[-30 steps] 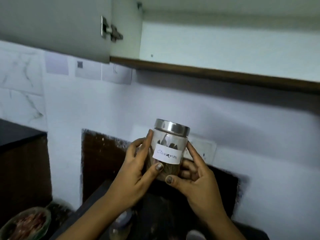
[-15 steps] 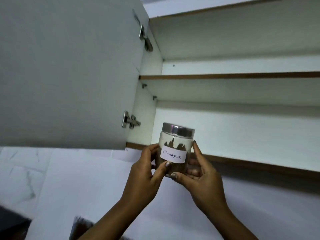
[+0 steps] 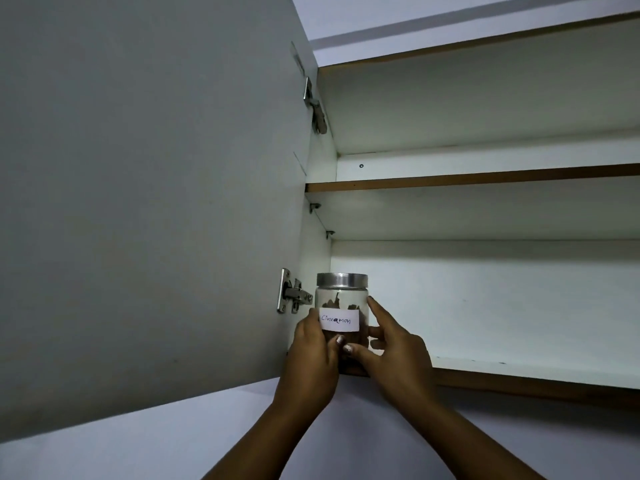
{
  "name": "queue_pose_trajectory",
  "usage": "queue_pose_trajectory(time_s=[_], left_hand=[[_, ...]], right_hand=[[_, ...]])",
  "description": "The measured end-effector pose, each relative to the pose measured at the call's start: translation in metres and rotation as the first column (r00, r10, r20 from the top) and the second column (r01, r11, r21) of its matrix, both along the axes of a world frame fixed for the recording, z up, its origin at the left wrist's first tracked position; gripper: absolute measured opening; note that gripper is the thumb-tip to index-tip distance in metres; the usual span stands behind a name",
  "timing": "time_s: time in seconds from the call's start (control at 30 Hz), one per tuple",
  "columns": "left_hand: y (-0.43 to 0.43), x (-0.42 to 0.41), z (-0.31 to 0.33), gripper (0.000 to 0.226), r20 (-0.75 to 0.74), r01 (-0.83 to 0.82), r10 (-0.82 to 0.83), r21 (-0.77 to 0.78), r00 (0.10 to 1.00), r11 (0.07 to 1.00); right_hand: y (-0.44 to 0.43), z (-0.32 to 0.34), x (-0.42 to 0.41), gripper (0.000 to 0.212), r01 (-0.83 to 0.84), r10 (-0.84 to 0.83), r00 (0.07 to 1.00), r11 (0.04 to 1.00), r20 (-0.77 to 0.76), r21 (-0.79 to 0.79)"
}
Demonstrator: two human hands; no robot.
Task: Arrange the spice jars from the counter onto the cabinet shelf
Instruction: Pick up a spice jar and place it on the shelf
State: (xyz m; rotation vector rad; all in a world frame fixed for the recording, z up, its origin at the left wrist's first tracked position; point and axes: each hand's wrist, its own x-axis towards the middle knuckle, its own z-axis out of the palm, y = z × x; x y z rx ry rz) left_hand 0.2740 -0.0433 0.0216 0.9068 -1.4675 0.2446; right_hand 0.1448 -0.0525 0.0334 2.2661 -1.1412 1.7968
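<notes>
**lifting the cinnamon jar [image 3: 341, 304] into the left corner of the bottom shelf [image 3: 519, 370]**

looking up past the open cabinet door [image 3: 156, 202] and its lower hinge [image 3: 293, 296] on the far left, both now filling the side of the view where tiled wall was showing a second ago.

wrapping the left hand [image 3: 311, 355] round the left flank of the glass, fingers [image 3: 309, 323] curling behind it and thumb pressing across the front under the label.

holding the cinnamon jar upright, steel lid on and label facing out, just beside the cabinet's left wall. raising it to shelf level from half a second ago, when it was hanging lower, in front of the shelf's front edge.

bracing it from the other side with the right hand [image 3: 398, 351]: stretching the index finger up the glass, meeting the left thumb at the front with its own, curling the remaining fingers round the back.

hiding the base behind both thumbs, so failing to show whether it is already touching the board or hovering just above.

judging the placing of this jar as nearly done, probably needing only setting down, nudging back and letting go. presumably leaving other jars waiting on the tabletop, out of view.
</notes>
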Motion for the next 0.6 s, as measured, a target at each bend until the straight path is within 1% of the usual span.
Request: queue_pose_trajectory(time_s=[0.1,0.17,0.23,0.3,0.37,0.47,0.6], left_hand=[[-0.011,0.009,0.001,0.037,0.003,-0.028,0.028,-0.002,1.0,1.0],[-0.012,0.012,0.003,0.034,0.02,-0.085,0.085,0.032,0.996,0.996],[-0.012,0.014,0.005,0.034,0.04,-0.163,0.159,0.095,0.986,0.982],[-0.013,0.014,0.008,0.033,0.102,-0.245,0.231,0.152,0.968,0.958],[-0.015,0.013,0.012,0.031,0.162,-0.31,0.283,0.183,0.946,0.933],[-0.017,0.011,0.015,0.03,0.207,-0.37,0.329,0.202,0.921,0.907],[-0.018,0.008,0.013,0.029,0.21,-0.402,0.363,0.192,0.908,0.895]], right_hand=[[-0.005,0.003,0.01,0.07,0.136,-0.135,0.986,0.991,-0.093,0.009],[-0.006,0.006,0.015,0.063,0.22,-0.215,0.964,0.975,-0.157,0.016],[-0.007,0.007,0.018,0.062,0.29,-0.279,0.936,0.957,-0.215,0.022],[-0.007,0.007,0.02,0.063,0.346,-0.329,0.908,0.938,-0.26,0.023],[-0.008,0.008,0.021,0.066,0.386,-0.361,0.889,0.922,-0.281,0.037],[-0.007,0.009,0.024,0.064,0.407,-0.375,0.878,0.912,-0.297,0.053],[-0.006,0.01,0.022,0.068,0.433,-0.383,0.851,0.899,-0.359,0.068]])
